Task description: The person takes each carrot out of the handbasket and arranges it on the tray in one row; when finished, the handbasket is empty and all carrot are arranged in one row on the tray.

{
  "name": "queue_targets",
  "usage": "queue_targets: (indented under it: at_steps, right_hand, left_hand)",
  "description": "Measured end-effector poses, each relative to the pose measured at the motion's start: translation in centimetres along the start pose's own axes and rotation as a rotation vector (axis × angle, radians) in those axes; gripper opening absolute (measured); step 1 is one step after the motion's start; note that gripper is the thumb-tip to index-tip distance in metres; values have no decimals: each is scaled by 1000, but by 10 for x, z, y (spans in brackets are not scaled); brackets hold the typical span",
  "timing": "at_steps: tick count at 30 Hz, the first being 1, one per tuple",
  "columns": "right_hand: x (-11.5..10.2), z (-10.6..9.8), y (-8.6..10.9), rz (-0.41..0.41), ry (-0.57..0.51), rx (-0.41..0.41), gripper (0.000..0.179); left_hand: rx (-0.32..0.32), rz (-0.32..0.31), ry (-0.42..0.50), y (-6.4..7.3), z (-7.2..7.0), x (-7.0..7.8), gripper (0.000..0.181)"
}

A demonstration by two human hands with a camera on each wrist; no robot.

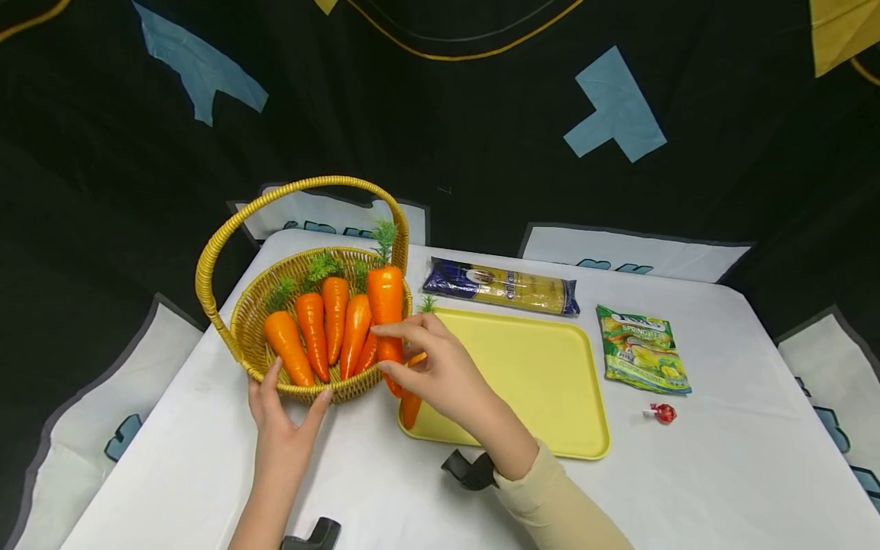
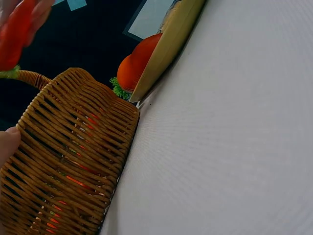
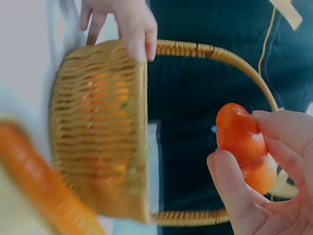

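A yellow wicker basket (image 1: 357, 388) with a tall arched handle holds several orange carrots (image 1: 312, 336) with green tops. My left hand (image 1: 278, 428) grips the basket's front rim, thumb and fingers apart; its thumb shows at the rim in the left wrist view. My right hand (image 1: 447, 367) pinches a carrot (image 1: 386, 294) between thumb and fingers, its leafy top upward, over the basket's right side. In the right wrist view this carrot (image 3: 239, 142) is held clear of the basket wall. Partly hidden behind the right hand, another carrot (image 1: 410, 410) lies on the yellow tray's left end.
The yellow tray (image 1: 536, 367) lies right of the basket. Behind it is a pack of pasta (image 1: 505, 286). Farther right are a green soup packet (image 1: 642, 350) and a red wrapped lollipop (image 1: 663, 413). A dark cloth (image 1: 447, 137) hangs behind the white table (image 1: 749, 428).
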State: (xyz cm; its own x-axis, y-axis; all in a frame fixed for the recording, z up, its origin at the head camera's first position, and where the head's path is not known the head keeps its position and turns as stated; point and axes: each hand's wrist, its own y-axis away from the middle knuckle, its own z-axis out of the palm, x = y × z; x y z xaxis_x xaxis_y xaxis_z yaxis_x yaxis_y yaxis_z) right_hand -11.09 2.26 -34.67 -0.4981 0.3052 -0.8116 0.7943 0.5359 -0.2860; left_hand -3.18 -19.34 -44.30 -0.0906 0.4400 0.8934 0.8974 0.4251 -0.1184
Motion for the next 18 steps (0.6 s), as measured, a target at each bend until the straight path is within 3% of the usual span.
queue_targets:
  at_steps: [8,13,18]
  right_hand:
    - [35,-11,32,165,-30,80,39]
    - [54,-9,50,291,2,69,39]
    - [66,-6,57,355,38,55,38]
  left_hand:
    - [1,22,3,0,0,-1,87]
    - [-6,17,-2,0,0,-1,87]
    - [-10,-1,13,0,1,-1,88]
